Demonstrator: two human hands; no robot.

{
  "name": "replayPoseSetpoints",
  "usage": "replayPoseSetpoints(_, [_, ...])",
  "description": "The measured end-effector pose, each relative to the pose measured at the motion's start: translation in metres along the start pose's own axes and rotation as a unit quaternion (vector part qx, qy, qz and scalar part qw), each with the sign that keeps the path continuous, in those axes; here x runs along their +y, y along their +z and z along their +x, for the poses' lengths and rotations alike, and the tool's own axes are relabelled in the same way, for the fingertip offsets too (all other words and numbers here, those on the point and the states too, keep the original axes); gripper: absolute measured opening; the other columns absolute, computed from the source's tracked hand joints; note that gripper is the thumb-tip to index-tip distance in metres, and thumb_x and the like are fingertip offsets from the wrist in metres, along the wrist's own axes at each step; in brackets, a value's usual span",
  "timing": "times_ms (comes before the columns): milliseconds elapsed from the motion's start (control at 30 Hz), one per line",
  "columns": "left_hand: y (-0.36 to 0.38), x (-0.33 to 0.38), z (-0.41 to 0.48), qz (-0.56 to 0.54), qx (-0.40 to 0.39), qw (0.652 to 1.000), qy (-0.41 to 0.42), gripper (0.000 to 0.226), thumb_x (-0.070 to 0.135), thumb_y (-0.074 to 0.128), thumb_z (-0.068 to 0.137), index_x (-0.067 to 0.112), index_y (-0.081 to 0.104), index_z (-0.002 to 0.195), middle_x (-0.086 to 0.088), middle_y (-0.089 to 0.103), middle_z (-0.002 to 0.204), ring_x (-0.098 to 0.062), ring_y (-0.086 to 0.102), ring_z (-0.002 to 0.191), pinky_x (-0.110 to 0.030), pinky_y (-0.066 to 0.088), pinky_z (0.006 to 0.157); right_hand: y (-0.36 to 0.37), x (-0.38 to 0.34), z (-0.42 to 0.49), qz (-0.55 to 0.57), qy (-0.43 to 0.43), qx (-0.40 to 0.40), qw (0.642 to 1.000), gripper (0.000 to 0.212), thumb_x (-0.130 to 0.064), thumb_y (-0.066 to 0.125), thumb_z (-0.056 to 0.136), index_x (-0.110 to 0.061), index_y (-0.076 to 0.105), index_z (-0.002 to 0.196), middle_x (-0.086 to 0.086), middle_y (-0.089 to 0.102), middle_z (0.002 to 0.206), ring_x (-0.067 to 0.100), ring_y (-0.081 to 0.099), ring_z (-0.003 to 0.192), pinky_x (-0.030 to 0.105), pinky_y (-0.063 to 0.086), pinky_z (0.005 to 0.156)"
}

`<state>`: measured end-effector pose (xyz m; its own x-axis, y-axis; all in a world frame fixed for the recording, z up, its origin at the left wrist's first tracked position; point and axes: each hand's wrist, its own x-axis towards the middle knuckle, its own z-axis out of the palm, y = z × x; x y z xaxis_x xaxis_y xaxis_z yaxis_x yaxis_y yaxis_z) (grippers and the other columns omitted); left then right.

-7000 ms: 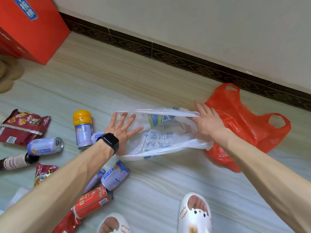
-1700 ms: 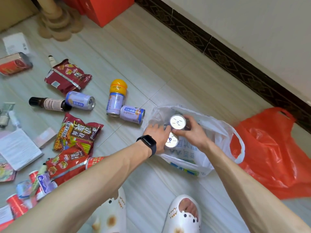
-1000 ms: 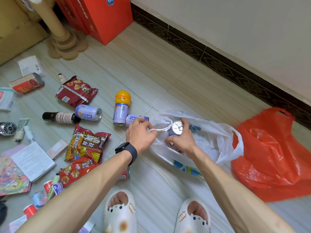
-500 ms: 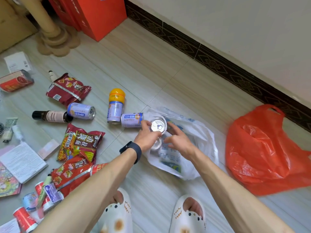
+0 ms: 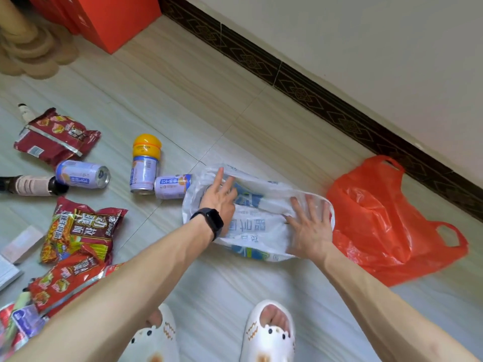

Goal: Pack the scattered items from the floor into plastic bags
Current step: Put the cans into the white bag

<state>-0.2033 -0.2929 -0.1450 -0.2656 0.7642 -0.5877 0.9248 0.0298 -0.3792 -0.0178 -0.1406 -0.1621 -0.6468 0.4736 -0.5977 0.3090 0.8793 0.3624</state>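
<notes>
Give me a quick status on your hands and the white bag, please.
Left hand open, fingers at mouth of white plastic bag. Right hand open, flat on it. Drink can lies beside the mouth, orange-red bag opposite.

I think this is a room in a home. The floor (image 5: 235,283) has pale tiles, and a dark patterned skirting board (image 5: 300,84) runs under the plain white wall (image 5: 366,48). I wear white house slippers (image 5: 269,343). Red cardboard boxes (image 5: 112,19) stand beside a carved wooden furniture leg (image 5: 23,43), and snack packets (image 5: 78,231) lie on the floor.
</notes>
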Motion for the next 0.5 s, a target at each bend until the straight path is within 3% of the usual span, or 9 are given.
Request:
replayPoseSetpoints(133, [0.006, 0.000, -0.003, 0.037, 0.006, 0.999, 0.019, 0.053, 0.040, 0.035, 0.093, 0.025, 0.047, 0.142, -0.010, 0.017, 0.161, -0.036, -0.009, 0.149, -0.071, -0.017, 0.104, -0.008, 0.013, 0.003, -0.021, 0.064, -0.024, 0.997, 0.074, -0.054, 0.043, 0.084, -0.041, 0.019, 0.153, 0.002, -0.016, 0.164, 0.043, -0.027, 0.144, 0.074, -0.030, 0.094])
replayPoseSetpoints(300, [-0.007, 0.001, -0.004, 0.068, -0.041, 0.997, 0.023, 0.053, 0.044, 0.032, 0.096, 0.025, 0.044, 0.145, -0.007, 0.024, 0.159, -0.034, -0.002, 0.150, -0.073, -0.019, 0.103, -0.034, 0.027, 0.002, -0.015, 0.091, -0.057, 0.994, 0.074, -0.049, 0.042, 0.085, -0.033, 0.021, 0.154, 0.005, -0.010, 0.165, 0.046, -0.020, 0.146, 0.076, -0.022, 0.101])
replayPoseSetpoints(400, [-0.012, -0.005, -0.006, 0.037, 0.009, 0.998, 0.040, 0.049, 0.037, 0.032, 0.097, 0.021, 0.048, 0.140, -0.011, 0.030, 0.155, -0.033, 0.002, 0.150, -0.070, -0.015, 0.108, -0.045, 0.029, 0.002, -0.016, 0.057, -0.043, 0.997, 0.068, -0.045, 0.048, 0.083, -0.033, 0.035, 0.148, 0.012, -0.001, 0.164, 0.046, -0.020, 0.146, 0.075, -0.019, 0.102])
replayPoseSetpoints(467, [-0.014, -0.009, -0.007, 0.010, 0.066, 0.997, 0.044, 0.046, 0.035, 0.035, 0.093, 0.019, 0.053, 0.133, -0.013, 0.034, 0.150, -0.033, 0.004, 0.149, -0.067, -0.010, 0.111, -0.050, 0.024, 0.000, -0.001, 0.009, 0.018, 1.000, 0.056, -0.038, 0.051, 0.083, -0.031, 0.048, 0.139, 0.015, 0.019, 0.159, 0.043, -0.003, 0.148, 0.070, -0.003, 0.111])
replayPoseSetpoints(500, [-0.016, -0.010, -0.006, 0.005, 0.082, 0.995, 0.048, 0.046, 0.036, 0.037, 0.092, 0.020, 0.054, 0.131, -0.013, 0.035, 0.149, -0.033, 0.005, 0.149, -0.066, -0.009, 0.111, -0.052, 0.020, -0.001, 0.017, -0.024, 0.066, 0.997, 0.049, -0.034, 0.051, 0.084, -0.027, 0.055, 0.132, 0.014, 0.033, 0.151, 0.040, 0.014, 0.145, 0.061, 0.013, 0.113])
